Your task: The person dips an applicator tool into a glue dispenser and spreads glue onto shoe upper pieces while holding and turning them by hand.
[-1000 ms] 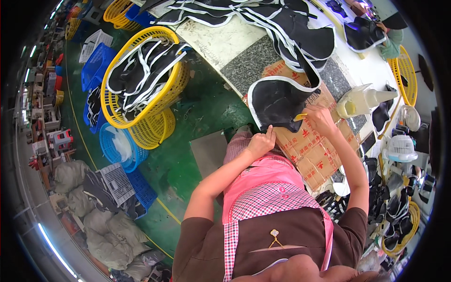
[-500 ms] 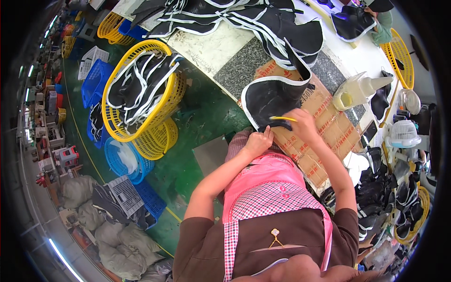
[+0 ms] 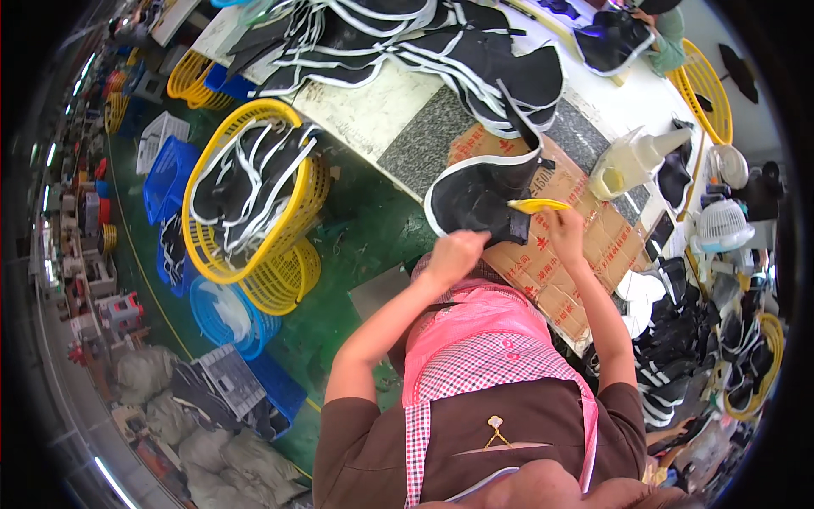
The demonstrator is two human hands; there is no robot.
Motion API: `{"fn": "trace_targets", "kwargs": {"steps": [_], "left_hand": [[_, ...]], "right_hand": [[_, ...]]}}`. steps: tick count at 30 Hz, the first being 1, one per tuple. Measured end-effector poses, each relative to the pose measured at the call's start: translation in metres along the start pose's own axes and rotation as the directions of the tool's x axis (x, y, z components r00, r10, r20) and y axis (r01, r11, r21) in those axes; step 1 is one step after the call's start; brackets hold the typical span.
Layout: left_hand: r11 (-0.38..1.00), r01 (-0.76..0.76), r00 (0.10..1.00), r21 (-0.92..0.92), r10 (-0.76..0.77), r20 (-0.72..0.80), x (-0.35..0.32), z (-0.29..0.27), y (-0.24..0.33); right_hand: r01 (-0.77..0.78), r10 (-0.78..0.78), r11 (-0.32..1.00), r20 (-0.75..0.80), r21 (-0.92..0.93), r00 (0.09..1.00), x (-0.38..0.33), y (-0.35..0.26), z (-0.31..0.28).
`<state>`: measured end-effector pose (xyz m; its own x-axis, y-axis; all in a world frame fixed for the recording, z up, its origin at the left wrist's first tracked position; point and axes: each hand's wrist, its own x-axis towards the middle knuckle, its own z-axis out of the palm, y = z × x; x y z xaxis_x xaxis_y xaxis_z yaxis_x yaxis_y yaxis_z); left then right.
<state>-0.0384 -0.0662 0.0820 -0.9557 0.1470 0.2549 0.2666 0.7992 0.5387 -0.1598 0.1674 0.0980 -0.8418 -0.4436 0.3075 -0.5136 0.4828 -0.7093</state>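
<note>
A curved black piece with white edging [image 3: 475,193], like a shoe upper, lies on a brown cardboard sheet [image 3: 585,254] at the table's near edge. My left hand [image 3: 459,256] is closed on its near edge, fingertips pressed together. In my right hand [image 3: 566,231], closed, is a slim yellow stick-like tool [image 3: 541,204]; its tip points left over the black piece's right part. A small dark flap [image 3: 517,226] shows at the piece's near right end. Right of the cardboard stands a translucent bottle with a spout [image 3: 623,170], yellowish liquid inside.
Many similar black pieces [image 3: 373,51] are heaped across the far table. A yellow basket [image 3: 195,229] holding more stands left, above the green floor, near blue crates [image 3: 170,165]. At far right are a co-worker's hand [image 3: 646,17], another yellow basket [image 3: 712,102] and a white fan [image 3: 723,226].
My right hand has drawn back to the right with the yellow tool, now turned more broadside. My left hand has shifted slightly left. The whole view has moved a little.
</note>
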Motion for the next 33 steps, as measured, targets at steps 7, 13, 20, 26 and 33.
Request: {"fn": "trace_targets", "kwargs": {"steps": [7, 13, 20, 26, 33], "left_hand": [[0.983, -0.056, 0.942, -0.175, -0.006, -0.336, 0.132, -0.037, -0.030], [0.965, -0.058, 0.969, -0.255, 0.116, 0.217, 0.173, -0.037, -0.030], [0.898, 0.000, 0.886, -0.441, 0.205, 0.416, 0.183, -0.047, -0.064], [0.942, -0.054, 0.913, -0.331, 0.181, 0.366, 0.189, -0.062, -0.064], [0.638, 0.134, 0.894, -0.758, -0.408, -0.185, 0.296, -0.259, -0.129]], "right_hand": [[-0.391, 0.390, 0.918, -0.330, 0.066, 0.859, -0.066, 0.024, -0.027], [-0.400, 0.562, 0.817, -0.418, 0.415, 0.713, -0.106, 0.020, -0.022], [-0.510, 0.606, 0.791, -0.546, 0.338, 0.579, -0.133, 0.029, -0.036], [-0.497, 0.650, 0.759, -0.538, 0.420, 0.537, -0.113, 0.016, -0.036], [-0.494, 0.692, 0.714, -0.605, 0.496, 0.393, -0.133, 0.024, -0.047]]}}
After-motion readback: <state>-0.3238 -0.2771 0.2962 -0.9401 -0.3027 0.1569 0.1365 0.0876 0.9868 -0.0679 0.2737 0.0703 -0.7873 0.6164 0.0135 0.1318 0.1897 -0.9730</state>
